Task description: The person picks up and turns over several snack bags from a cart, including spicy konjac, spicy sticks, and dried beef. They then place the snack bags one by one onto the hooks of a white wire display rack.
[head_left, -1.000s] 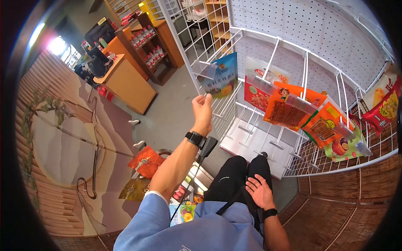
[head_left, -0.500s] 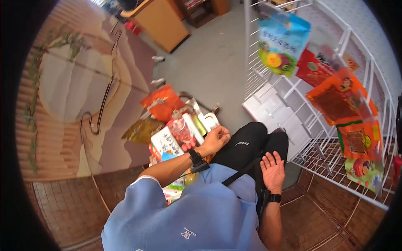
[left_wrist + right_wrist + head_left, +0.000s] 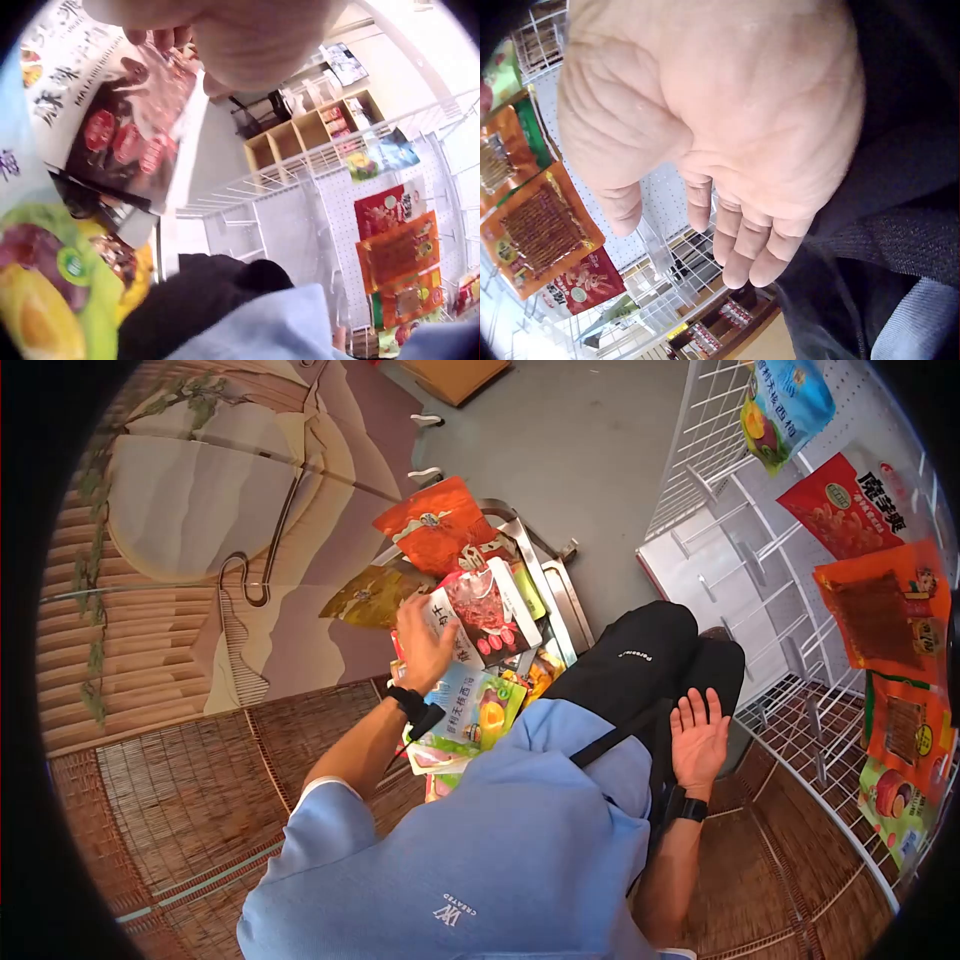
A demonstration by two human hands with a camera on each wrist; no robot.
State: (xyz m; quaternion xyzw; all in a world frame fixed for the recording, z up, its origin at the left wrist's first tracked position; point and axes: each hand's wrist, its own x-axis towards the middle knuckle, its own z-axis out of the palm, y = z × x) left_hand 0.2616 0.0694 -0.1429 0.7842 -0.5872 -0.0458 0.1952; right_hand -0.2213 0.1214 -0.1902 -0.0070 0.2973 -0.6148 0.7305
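A white wire rack [image 3: 690, 595] stands on the right, bearing hanging packets [image 3: 885, 610] in blue, red, orange and green. On the left, an orange pouch [image 3: 440, 525], gold pouch [image 3: 370, 598] and blue-green pouch [image 3: 465, 705] surround a white packet [image 3: 492, 610] with black lettering and three red ovals. The left hand [image 3: 424, 645] partly covers it; its grip is unclear. The right hand [image 3: 700, 748] lies palm up, relaxed and empty.

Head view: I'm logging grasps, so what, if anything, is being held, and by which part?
The right hand holds nothing. The left hand touches the white packet at its lettered end; whether it grips it cannot be told.
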